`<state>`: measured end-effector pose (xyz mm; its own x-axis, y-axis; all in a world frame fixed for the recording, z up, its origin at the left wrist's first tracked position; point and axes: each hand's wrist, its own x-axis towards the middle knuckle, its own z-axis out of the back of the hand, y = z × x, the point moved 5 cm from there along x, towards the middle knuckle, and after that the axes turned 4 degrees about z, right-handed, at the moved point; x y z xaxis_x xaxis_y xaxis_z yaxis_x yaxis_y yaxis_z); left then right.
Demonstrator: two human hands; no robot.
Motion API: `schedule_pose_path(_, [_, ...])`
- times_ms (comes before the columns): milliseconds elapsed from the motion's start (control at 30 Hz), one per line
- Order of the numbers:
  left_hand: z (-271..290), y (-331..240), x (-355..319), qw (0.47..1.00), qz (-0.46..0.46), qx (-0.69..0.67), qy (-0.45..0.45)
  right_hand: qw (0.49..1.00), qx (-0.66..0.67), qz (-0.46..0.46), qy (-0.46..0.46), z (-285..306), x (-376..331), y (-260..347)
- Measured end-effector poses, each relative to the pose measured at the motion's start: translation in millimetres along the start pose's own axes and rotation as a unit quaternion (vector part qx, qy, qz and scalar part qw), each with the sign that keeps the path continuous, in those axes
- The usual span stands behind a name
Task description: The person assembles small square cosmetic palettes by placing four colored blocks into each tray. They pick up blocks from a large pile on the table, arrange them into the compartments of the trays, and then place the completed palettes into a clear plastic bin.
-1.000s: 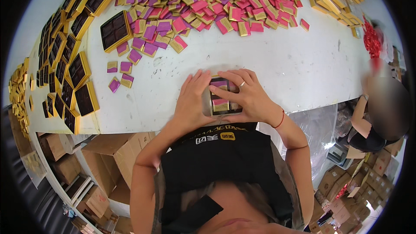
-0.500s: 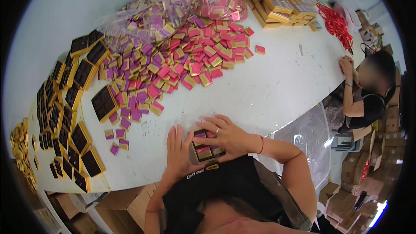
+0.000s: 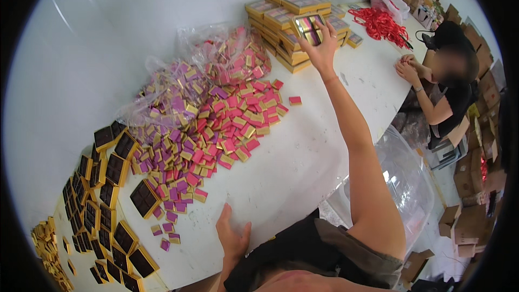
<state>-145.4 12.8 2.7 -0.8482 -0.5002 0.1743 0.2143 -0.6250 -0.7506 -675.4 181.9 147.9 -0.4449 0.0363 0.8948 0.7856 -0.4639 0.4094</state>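
– Report on the right hand (image 3: 323, 43).
– Grasps 1 clear-topped box (image 3: 310, 30) with wrapped pieces inside. Holds it tilted, close to the stack of gold boxes (image 3: 286, 54) on the far side of the counter (image 3: 303, 146). Contact with the stack: cannot tell.
– And on the left hand (image 3: 233, 236)?
– Released. Lies by the counter's near edge, thumb apart from the fingers.
– List the surroundings.
– To the left, dark-lined gold boxes (image 3: 114, 168). Mid-counter, a pile of pink, purple and gold pieces (image 3: 216, 135), clear plastic bags (image 3: 195, 40) behind. To the right, red ribbon (image 3: 378, 24) and 1 co-worker (image 3: 459, 108).
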Motion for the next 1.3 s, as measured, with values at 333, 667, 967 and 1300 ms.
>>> schedule_pose_path(333, [5.7,9.0,-10.0,0.997,-0.032,0.047,-0.050,0.933,-0.266,0.049,0.237,-172.5,75.9,-13.7])
schedule_pose_path(667, [5.3,0.7,1.1,0.998,-0.017,0.057,0.003,0.961,-0.055,0.192,0.193,-59.2,13.7,62.2])
schedule_pose_path(967, [-9.9,-9.5,-1.1,0.998,-0.022,-0.023,0.059,0.851,-0.489,-0.186,0.041,482.9,-211.8,-48.4])
schedule_pose_path(1300, [-52.3,-85.3,-0.2,0.981,-0.108,-0.089,0.134,0.596,-0.558,-0.575,-0.051,749.4,-388.4,-35.3])
